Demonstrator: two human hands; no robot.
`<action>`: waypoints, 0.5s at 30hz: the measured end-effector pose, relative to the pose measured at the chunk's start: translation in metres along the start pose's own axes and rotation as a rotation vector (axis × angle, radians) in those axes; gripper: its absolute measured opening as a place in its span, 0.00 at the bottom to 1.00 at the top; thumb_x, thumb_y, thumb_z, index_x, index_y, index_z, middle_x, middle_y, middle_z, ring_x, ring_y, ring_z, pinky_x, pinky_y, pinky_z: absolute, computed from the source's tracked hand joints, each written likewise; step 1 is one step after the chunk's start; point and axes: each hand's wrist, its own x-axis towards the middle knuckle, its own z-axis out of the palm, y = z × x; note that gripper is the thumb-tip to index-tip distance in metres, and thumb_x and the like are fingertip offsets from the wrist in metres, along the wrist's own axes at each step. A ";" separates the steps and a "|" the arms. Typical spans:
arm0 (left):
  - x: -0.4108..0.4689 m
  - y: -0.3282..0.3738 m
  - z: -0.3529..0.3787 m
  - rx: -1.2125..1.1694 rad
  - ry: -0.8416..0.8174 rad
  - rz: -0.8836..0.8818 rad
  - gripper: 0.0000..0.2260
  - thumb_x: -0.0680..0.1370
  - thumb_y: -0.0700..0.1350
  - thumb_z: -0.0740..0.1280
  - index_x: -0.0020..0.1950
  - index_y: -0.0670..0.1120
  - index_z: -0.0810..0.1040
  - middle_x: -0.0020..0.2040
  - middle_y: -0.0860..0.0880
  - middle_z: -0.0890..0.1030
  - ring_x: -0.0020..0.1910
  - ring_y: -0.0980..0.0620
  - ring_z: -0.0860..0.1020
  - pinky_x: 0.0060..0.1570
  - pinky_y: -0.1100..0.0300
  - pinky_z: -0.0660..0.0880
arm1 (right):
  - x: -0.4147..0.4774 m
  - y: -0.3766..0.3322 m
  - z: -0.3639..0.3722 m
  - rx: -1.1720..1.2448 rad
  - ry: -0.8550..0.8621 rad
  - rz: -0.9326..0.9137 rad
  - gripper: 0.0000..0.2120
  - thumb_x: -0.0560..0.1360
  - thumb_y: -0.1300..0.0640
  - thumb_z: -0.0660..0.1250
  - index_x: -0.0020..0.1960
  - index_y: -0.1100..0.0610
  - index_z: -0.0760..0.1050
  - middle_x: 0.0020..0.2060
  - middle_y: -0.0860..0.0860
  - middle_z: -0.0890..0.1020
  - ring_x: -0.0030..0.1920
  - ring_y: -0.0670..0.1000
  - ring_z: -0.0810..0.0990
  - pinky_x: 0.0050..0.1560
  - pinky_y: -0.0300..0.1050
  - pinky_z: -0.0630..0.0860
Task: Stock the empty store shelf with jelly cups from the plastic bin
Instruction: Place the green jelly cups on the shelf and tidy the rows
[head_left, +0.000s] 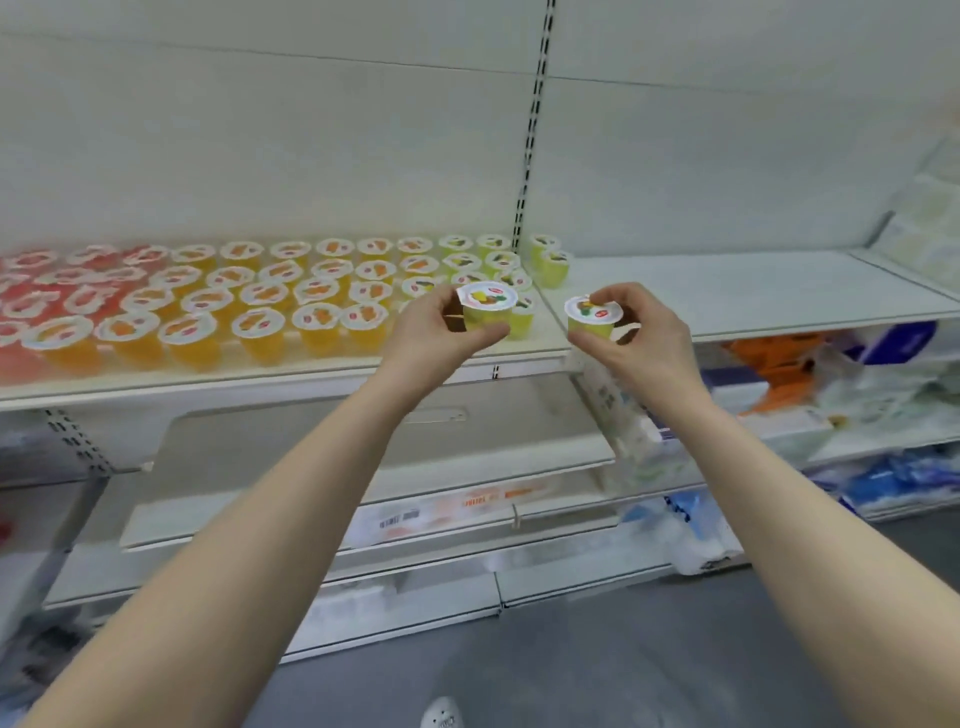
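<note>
Left hand (441, 332) grips a yellow jelly cup (485, 309) by its sidewall, just over the shelf (727, 291) front edge; right hand (639, 332) pinches a second cup (592, 317), thumb under, fingertips on the foil lid; stocked rows (208, 301) fill the shelf's left half; bin not in view; cups look light, thin-walled, probably squashy; best held low on the wall, not the lid

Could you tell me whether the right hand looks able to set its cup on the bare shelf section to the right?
Probably yes: the right hand, gripping its cup, hovers just before that shelf section, and nothing stands between them.
</note>
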 end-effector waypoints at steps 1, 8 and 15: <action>0.012 0.001 0.006 0.008 -0.004 0.002 0.14 0.69 0.50 0.77 0.52 0.50 0.80 0.48 0.51 0.84 0.44 0.51 0.80 0.48 0.54 0.76 | 0.010 0.007 -0.003 -0.011 0.007 0.003 0.15 0.68 0.51 0.77 0.52 0.48 0.77 0.44 0.39 0.80 0.41 0.40 0.77 0.45 0.39 0.75; 0.084 -0.001 0.024 0.055 0.024 0.004 0.16 0.69 0.51 0.77 0.53 0.47 0.79 0.45 0.44 0.82 0.39 0.51 0.76 0.44 0.50 0.76 | 0.076 0.049 -0.002 -0.049 0.044 0.077 0.14 0.68 0.51 0.76 0.52 0.47 0.77 0.42 0.39 0.80 0.39 0.40 0.78 0.45 0.39 0.75; 0.130 -0.012 0.014 0.107 0.075 -0.002 0.20 0.67 0.52 0.77 0.57 0.50 0.78 0.48 0.50 0.83 0.48 0.50 0.81 0.45 0.54 0.79 | 0.125 0.094 0.038 -0.126 -0.049 0.131 0.16 0.68 0.52 0.75 0.53 0.50 0.76 0.42 0.41 0.79 0.43 0.48 0.79 0.46 0.43 0.75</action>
